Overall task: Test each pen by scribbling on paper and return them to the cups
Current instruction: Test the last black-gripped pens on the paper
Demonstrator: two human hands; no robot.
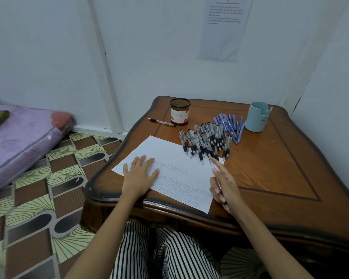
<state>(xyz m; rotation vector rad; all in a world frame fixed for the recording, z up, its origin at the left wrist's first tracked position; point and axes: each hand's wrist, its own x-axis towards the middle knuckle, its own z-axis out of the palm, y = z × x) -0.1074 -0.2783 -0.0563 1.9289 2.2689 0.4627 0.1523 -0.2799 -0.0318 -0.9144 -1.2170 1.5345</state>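
A white sheet of paper (181, 158) with rows of small scribbles lies on the wooden table (270, 162). My left hand (140, 174) rests flat on its left part, fingers spread. My right hand (223, 185) holds a clear pen (211, 163) at the sheet's right edge, index finger stretched along it. Behind lie a heap of several black-grip pens (205, 140) and a smaller bunch of blue pens (231, 123). A black mesh cup (180, 114) stands at the back left, a light blue cup (258, 116) at the back right. Both cups look empty.
One single black pen (161, 122) lies left of the mesh cup. The table stands in a corner of white walls, with a printed notice (226, 27) taped above. A purple mattress (18, 141) and patterned floor lie to the left.
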